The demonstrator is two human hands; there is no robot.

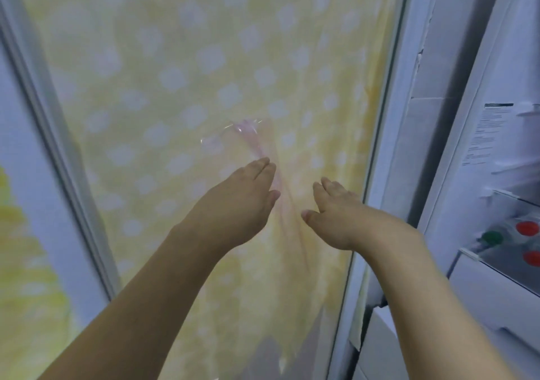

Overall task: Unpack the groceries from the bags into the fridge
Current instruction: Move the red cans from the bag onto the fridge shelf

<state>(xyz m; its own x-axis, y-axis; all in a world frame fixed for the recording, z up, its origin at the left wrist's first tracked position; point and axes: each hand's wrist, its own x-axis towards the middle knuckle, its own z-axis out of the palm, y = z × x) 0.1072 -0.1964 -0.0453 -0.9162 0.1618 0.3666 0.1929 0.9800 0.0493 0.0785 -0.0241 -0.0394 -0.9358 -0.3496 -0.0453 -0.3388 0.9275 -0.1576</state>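
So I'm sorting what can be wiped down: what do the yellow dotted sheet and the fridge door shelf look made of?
Yellow dotted sheet: seemingly thin woven cloth, matte, creased near the hands. Fridge door shelf: apparently hard white plastic, smooth, slightly glossy.

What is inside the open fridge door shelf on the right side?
In the door shelf I see two red caps and one green cap, probably of bottles. Their bodies are blurred and covered by the shelf wall, so the contents cannot be told.
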